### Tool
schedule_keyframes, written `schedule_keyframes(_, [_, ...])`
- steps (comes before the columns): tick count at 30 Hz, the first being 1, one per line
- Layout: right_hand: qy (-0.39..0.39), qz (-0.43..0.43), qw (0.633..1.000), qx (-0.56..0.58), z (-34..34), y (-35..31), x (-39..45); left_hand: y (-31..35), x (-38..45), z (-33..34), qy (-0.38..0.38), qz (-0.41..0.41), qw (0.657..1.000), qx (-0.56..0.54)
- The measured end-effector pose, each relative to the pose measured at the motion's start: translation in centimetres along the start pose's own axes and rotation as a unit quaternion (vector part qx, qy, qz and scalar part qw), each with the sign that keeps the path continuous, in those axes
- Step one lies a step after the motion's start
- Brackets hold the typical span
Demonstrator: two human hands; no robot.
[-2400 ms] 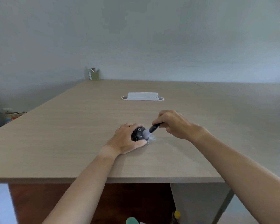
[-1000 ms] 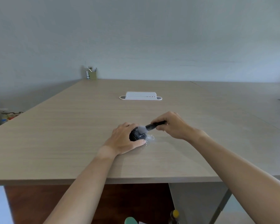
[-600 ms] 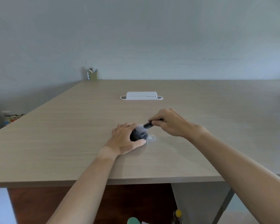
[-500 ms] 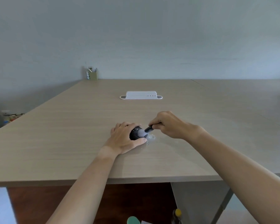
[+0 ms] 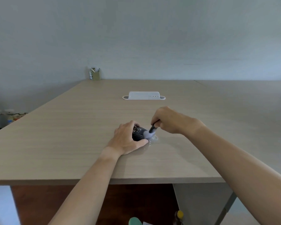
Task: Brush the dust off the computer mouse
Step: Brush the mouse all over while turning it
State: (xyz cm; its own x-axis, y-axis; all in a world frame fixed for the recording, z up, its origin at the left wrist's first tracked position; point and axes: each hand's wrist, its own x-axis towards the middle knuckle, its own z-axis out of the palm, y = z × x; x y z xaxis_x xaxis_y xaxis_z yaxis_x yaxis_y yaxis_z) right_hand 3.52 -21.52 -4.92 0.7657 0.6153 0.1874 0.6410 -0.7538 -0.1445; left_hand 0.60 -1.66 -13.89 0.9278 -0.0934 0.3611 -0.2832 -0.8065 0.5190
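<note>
A wide, pale wood-grain table (image 5: 71, 143) fills the view from a camera worn on the person's head, with a plain grey wall behind it. At the far left corner, against the wall, stands a small olive-green pen holder (image 5: 96, 75), well apart from the work. Further right, near the middle of the table and beyond the hands, lies a long white plastic tray with rounded ends (image 5: 143, 95).

Closer to the viewer, the left hand (image 5: 126, 138) lies low on the table, fingers and thumb curled around a small black, rounded computer mouse (image 5: 138, 134). This grasp seems meant to steady the mouse so it does not slide under the strokes. Pale specks of dust show on the top of the mouse near the fingers, so the cleaning appears unfinished.

Just right of the mouse, a small brush with a black handle and a soft pale-grey bristle head (image 5: 148, 133) slants down, its bristles touching the right side of the mouse. The slant likely lets the bristles flick dust off sideways. White specks of brushed-off dust (image 5: 154, 138) lie on the table just beside the mouse, on its right.

The right hand (image 5: 169, 120) hovers above the table, its fingers pinching the upper end of the brush handle, probably for light, controlled strokes.
</note>
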Motion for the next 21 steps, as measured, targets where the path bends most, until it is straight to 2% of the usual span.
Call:
schedule_keyframes(2, [0.017, 0.016, 1.0, -0.005, -0.4, 0.1, 0.5, 0.0, 0.1, 0.1, 0.005, -0.002, 1.0, 0.005])
schedule_keyframes(5, [0.041, -0.002, 0.998, 0.055, -0.2, -0.8, 0.8, 0.1, 0.1, 0.1, 0.002, 0.002, 1.0, 0.008])
schedule_keyframes(8, [0.023, -0.029, 0.999, 0.04, 0.7, -1.4, 0.5, -0.1, 0.0, 0.1, -0.011, 0.011, 1.0, -0.001])
schedule_keyframes(12, [-0.033, 0.017, 0.999, -0.004, -0.3, 0.0, 0.7, -0.2, 0.0, 0.1, -0.004, 0.011, 1.0, -0.008])
schedule_keyframes(14, [-0.012, 0.025, 1.0, 0.009, -0.8, 0.2, 1.0, -0.2, 0.1, 0.2, 0.002, 0.008, 1.0, -0.005])
schedule_keyframes(17, [0.039, -0.015, 0.998, 0.04, -0.3, -0.7, 1.1, -0.1, 0.0, 0.2, 0.012, 0.002, 1.0, -0.003])
schedule_keyframes(21, [0.024, -0.041, 0.998, 0.04, 0.6, -1.2, 0.4, -0.4, 0.0, 0.2, -0.002, -0.002, 1.0, -0.008])
